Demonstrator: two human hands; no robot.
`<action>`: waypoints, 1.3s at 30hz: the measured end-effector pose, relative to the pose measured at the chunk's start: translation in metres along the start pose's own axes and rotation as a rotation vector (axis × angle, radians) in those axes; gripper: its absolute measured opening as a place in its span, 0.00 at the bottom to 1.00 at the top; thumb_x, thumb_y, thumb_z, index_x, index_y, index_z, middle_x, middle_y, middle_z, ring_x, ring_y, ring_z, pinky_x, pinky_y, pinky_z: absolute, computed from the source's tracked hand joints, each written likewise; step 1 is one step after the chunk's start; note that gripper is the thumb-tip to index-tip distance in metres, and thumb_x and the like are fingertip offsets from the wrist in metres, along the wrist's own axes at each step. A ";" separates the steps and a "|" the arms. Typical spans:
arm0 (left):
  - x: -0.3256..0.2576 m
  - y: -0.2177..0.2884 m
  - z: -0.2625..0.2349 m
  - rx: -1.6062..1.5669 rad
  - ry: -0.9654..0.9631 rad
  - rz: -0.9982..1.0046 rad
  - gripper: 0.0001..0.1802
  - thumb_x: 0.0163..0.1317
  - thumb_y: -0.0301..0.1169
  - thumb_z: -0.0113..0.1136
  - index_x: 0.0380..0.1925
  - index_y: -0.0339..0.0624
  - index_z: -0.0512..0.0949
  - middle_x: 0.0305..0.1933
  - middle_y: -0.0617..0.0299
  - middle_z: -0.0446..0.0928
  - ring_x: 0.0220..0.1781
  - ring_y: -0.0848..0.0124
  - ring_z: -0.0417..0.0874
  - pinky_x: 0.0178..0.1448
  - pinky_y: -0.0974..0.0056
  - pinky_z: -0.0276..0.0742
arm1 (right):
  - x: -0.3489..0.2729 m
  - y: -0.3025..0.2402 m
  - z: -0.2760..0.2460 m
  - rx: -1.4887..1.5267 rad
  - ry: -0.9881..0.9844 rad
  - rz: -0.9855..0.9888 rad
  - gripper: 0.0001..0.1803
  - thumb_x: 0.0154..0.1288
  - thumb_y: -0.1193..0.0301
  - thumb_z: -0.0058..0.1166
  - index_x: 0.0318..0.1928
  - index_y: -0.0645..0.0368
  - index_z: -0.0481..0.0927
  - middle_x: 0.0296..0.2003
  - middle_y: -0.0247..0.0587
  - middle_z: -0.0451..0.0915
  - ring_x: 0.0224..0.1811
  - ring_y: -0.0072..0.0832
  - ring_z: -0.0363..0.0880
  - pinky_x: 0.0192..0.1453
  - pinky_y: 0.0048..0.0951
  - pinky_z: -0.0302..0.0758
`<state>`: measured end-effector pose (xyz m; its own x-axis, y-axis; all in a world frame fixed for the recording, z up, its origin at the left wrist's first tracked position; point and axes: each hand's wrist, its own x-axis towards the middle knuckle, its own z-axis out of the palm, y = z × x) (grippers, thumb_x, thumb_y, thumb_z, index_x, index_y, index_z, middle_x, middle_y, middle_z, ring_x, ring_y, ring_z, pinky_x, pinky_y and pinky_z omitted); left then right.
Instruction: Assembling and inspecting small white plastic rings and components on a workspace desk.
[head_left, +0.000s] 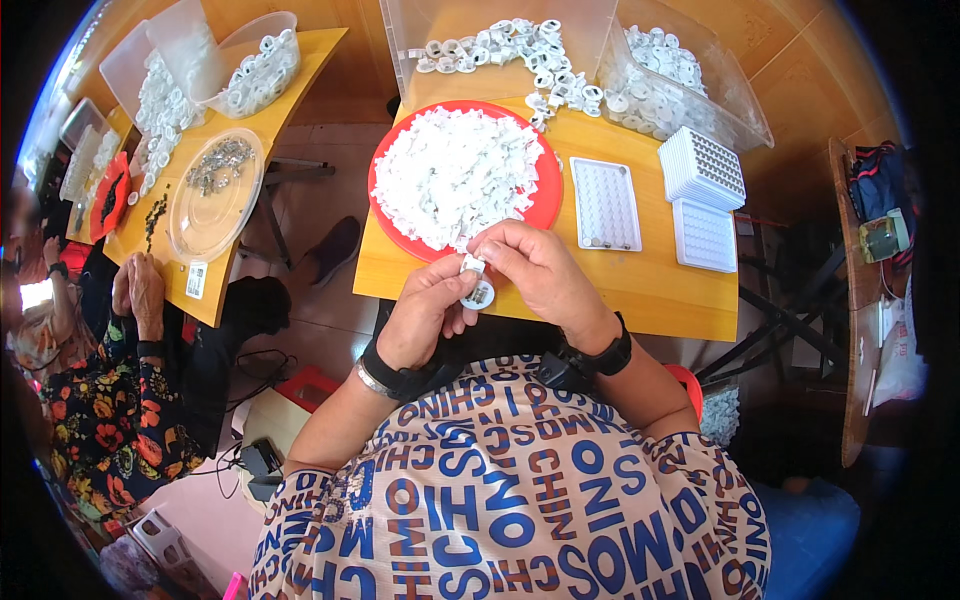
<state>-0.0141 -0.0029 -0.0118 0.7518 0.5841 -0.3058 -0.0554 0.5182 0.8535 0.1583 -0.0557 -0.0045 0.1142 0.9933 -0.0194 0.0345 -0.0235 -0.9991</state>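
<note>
In front of my body, my left hand (425, 312) grips a small round white plastic part (480, 296) with metal pieces showing inside it. A small white piece (472, 265) stands at its upper end, between the two hands. My right hand (540, 272) is closed in a pinch at that upper end; whatever its fingertips hold is too small to make out. Just beyond the hands lies a round red tray (549, 200), heaped with small white plastic pieces (455, 175).
Right of the red tray lies a flat white tray (605, 205), beside stacked white trays (700, 170). Behind are round white parts (555, 75) and a clear bin (740, 115). At left, another person's hands (143, 295) work at a second table (300, 85).
</note>
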 end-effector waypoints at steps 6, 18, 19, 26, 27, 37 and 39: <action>0.001 -0.001 0.001 -0.015 -0.003 0.001 0.11 0.69 0.36 0.50 0.38 0.41 0.77 0.23 0.67 0.76 0.18 0.83 0.72 0.20 0.80 0.62 | 0.000 0.000 0.000 0.015 -0.012 0.019 0.12 0.70 0.69 0.48 0.40 0.69 0.78 0.32 0.39 0.81 0.35 0.20 0.76 0.40 0.24 0.74; 0.000 0.001 -0.002 0.034 0.003 -0.007 0.12 0.69 0.36 0.49 0.38 0.40 0.77 0.23 0.67 0.76 0.18 0.83 0.72 0.19 0.80 0.62 | -0.004 -0.010 0.005 -0.146 0.055 -0.078 0.08 0.65 0.72 0.52 0.34 0.66 0.77 0.27 0.42 0.78 0.30 0.27 0.77 0.36 0.28 0.73; 0.000 0.003 -0.001 0.048 0.010 -0.015 0.12 0.68 0.36 0.49 0.38 0.40 0.77 0.22 0.67 0.76 0.18 0.83 0.72 0.19 0.80 0.61 | -0.005 -0.014 0.005 -0.221 0.085 -0.156 0.07 0.63 0.73 0.54 0.32 0.65 0.77 0.27 0.44 0.78 0.29 0.31 0.78 0.35 0.29 0.73; 0.000 0.005 0.013 0.057 0.119 -0.032 0.12 0.66 0.34 0.50 0.40 0.40 0.78 0.26 0.68 0.76 0.20 0.84 0.72 0.20 0.80 0.61 | -0.008 -0.008 0.004 -0.357 0.128 -0.284 0.06 0.61 0.73 0.53 0.31 0.64 0.76 0.28 0.48 0.77 0.31 0.41 0.78 0.36 0.34 0.73; -0.001 0.005 0.013 0.062 0.073 0.003 0.12 0.66 0.35 0.49 0.40 0.39 0.77 0.25 0.68 0.76 0.19 0.83 0.72 0.20 0.80 0.61 | -0.008 -0.005 0.004 -0.348 0.118 -0.271 0.07 0.61 0.72 0.53 0.31 0.64 0.75 0.29 0.49 0.77 0.32 0.43 0.77 0.37 0.35 0.73; 0.003 -0.005 0.013 0.078 -0.026 0.084 0.13 0.67 0.39 0.49 0.36 0.39 0.75 0.22 0.64 0.76 0.18 0.79 0.73 0.19 0.76 0.62 | -0.035 -0.043 -0.083 -0.463 0.485 -0.389 0.08 0.63 0.69 0.54 0.33 0.63 0.77 0.29 0.46 0.77 0.33 0.36 0.77 0.39 0.34 0.72; 0.002 -0.004 0.009 0.053 0.014 0.105 0.14 0.67 0.40 0.50 0.36 0.40 0.75 0.21 0.64 0.75 0.17 0.78 0.73 0.18 0.75 0.61 | -0.052 -0.063 -0.137 -0.473 0.701 -0.294 0.07 0.64 0.71 0.54 0.33 0.63 0.77 0.29 0.42 0.78 0.31 0.30 0.77 0.36 0.30 0.73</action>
<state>-0.0065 -0.0090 -0.0118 0.7347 0.6422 -0.2186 -0.0986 0.4198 0.9022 0.2858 -0.1218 0.0645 0.6109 0.6729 0.4171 0.5464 0.0229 -0.8372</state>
